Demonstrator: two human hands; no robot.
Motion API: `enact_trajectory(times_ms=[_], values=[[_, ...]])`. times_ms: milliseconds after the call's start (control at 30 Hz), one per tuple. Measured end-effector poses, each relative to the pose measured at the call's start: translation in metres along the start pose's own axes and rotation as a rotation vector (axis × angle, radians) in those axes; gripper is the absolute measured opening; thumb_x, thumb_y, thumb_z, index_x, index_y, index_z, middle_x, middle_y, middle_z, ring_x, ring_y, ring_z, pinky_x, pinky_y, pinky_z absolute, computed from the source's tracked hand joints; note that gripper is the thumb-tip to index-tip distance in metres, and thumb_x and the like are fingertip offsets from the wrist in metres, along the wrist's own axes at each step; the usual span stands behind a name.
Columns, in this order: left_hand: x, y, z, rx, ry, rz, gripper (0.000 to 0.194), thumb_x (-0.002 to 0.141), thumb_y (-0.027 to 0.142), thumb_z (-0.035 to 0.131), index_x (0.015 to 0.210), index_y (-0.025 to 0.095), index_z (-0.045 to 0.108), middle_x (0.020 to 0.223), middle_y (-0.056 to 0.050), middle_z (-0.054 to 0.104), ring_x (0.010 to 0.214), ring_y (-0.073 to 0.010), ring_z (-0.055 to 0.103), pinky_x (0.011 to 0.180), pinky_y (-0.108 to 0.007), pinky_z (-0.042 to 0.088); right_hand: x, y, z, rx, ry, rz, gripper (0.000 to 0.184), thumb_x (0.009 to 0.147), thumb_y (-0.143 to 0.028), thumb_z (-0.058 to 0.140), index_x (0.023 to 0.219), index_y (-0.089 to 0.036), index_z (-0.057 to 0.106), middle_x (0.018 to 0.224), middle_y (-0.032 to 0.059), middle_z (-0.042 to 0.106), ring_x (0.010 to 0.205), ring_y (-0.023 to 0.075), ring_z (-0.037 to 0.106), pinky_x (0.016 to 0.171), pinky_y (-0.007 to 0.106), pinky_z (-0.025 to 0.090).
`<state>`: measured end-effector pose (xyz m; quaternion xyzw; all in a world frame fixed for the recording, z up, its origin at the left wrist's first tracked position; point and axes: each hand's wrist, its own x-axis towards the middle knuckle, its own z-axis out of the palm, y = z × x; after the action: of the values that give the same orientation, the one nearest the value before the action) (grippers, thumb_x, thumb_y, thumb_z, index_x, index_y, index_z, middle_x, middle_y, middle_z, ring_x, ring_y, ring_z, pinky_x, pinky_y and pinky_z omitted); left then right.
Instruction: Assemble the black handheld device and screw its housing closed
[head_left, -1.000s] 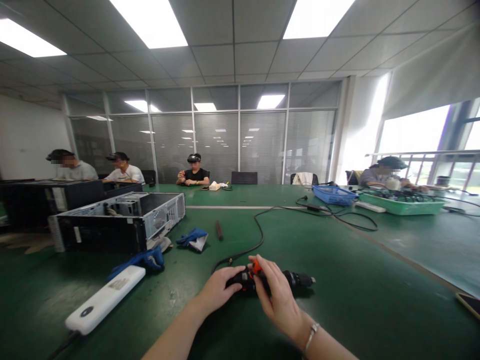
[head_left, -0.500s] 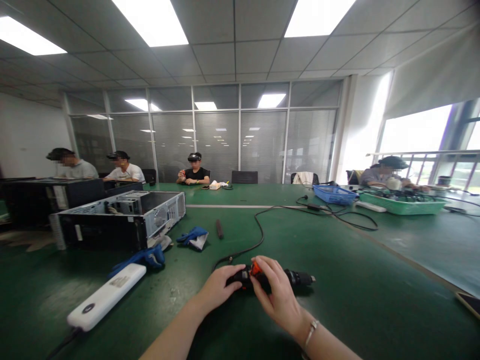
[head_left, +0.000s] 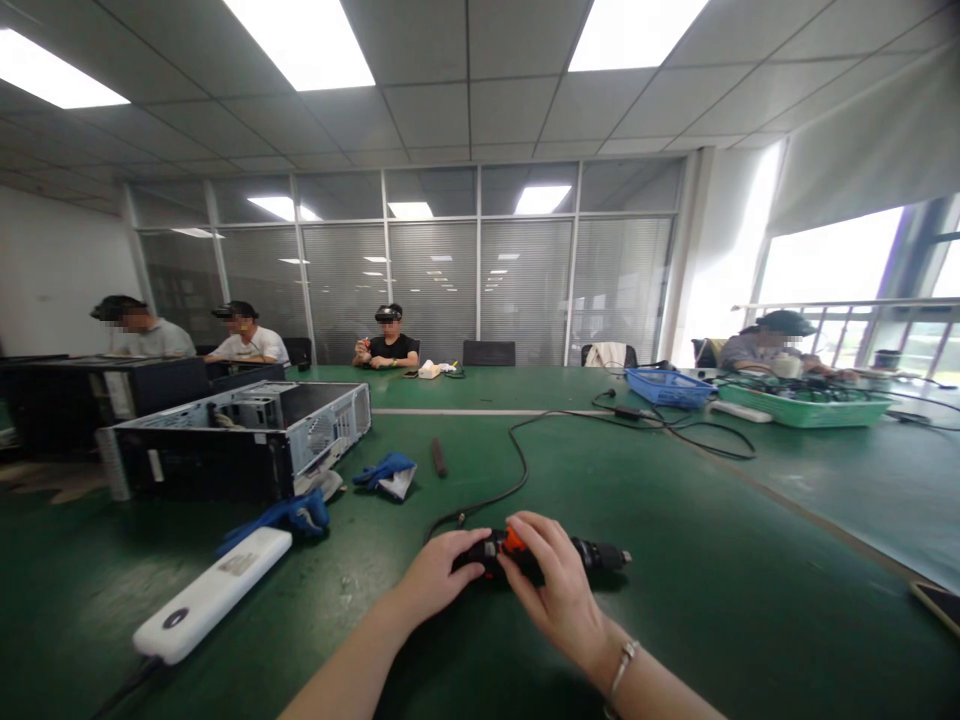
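A black electric screwdriver (head_left: 600, 556) with an orange part and a power cord lies across the green table in front of me, its bit end pointing right. My left hand (head_left: 439, 572) grips the rear end of the body, near where the cord comes out. Over the middle curls my right hand (head_left: 556, 585), thumb and fingers on and around the orange part (head_left: 514, 540). The palm and fingers hide much of the tool's middle. A bracelet circles my right wrist.
An opened computer case (head_left: 300, 425) stands at left, with blue gloves (head_left: 390, 474) beside it. A white power strip (head_left: 214, 595) lies front left, a dark brown bar (head_left: 439, 457) further back. Blue basket (head_left: 667, 388) and green basket (head_left: 806, 405) sit far right. Several people sit around the table.
Both hands stay on the screwdriver in nearly the same place. My right fingers have shifted very slightly around the orange part.
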<state>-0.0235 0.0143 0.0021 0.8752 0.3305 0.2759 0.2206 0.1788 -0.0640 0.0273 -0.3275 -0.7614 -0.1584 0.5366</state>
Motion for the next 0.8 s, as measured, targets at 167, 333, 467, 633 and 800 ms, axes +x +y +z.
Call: enact_trajectory(times_ms=[167, 333, 467, 633, 800], values=[[0.000, -0.002, 0.000, 0.014, -0.006, -0.022, 0.050, 0.085, 0.027, 0.061, 0.134, 0.027, 0.053, 0.132, -0.003, 0.060, 0.120, -0.0239, 0.055, 0.108, -0.036, 0.037, -0.005, 0.006, 0.003, -0.004, 0.024, 0.043, 0.050, 0.092, -0.013, 0.050, 0.139, -0.026, 0.040, 0.110, 0.0102, 0.061, 0.099, 0.0213, 0.062, 0.081, 0.037, 0.057], [0.000, 0.000, 0.000, 0.003, -0.002, -0.019, 0.050, 0.084, 0.026, 0.062, 0.133, 0.027, 0.054, 0.131, -0.003, 0.060, 0.119, -0.0239, 0.055, 0.107, -0.036, 0.038, -0.008, 0.002, 0.001, -0.036, -0.010, 0.051, 0.058, 0.090, -0.013, 0.047, 0.145, -0.020, 0.030, 0.121, 0.0133, 0.059, 0.113, 0.0245, 0.057, 0.094, 0.045, 0.053], [0.000, 0.003, -0.001, -0.015, -0.001, -0.009, 0.049, 0.084, 0.025, 0.062, 0.132, 0.027, 0.055, 0.131, -0.003, 0.061, 0.119, -0.0232, 0.055, 0.107, -0.035, 0.038, -0.005, 0.002, 0.001, -0.043, 0.003, 0.008, 0.052, 0.089, -0.018, 0.055, 0.139, -0.023, 0.040, 0.117, 0.0129, 0.059, 0.107, 0.0252, 0.060, 0.088, 0.044, 0.055], [0.001, 0.003, -0.001, -0.016, -0.005, -0.013, 0.051, 0.084, 0.025, 0.062, 0.134, 0.027, 0.054, 0.132, -0.003, 0.060, 0.119, -0.0239, 0.055, 0.108, -0.036, 0.037, -0.004, 0.002, 0.001, -0.021, 0.010, 0.027, 0.052, 0.092, -0.014, 0.049, 0.141, -0.024, 0.037, 0.113, 0.0113, 0.061, 0.102, 0.0223, 0.063, 0.084, 0.039, 0.058], [0.001, 0.002, -0.001, -0.011, -0.006, -0.006, 0.050, 0.084, 0.026, 0.062, 0.134, 0.028, 0.053, 0.132, -0.003, 0.060, 0.120, -0.0243, 0.055, 0.107, -0.036, 0.038, -0.005, -0.004, -0.002, -0.010, -0.039, 0.033, 0.061, 0.090, -0.011, 0.045, 0.147, -0.022, 0.025, 0.124, 0.0132, 0.057, 0.114, 0.0243, 0.058, 0.095, 0.044, 0.053]])
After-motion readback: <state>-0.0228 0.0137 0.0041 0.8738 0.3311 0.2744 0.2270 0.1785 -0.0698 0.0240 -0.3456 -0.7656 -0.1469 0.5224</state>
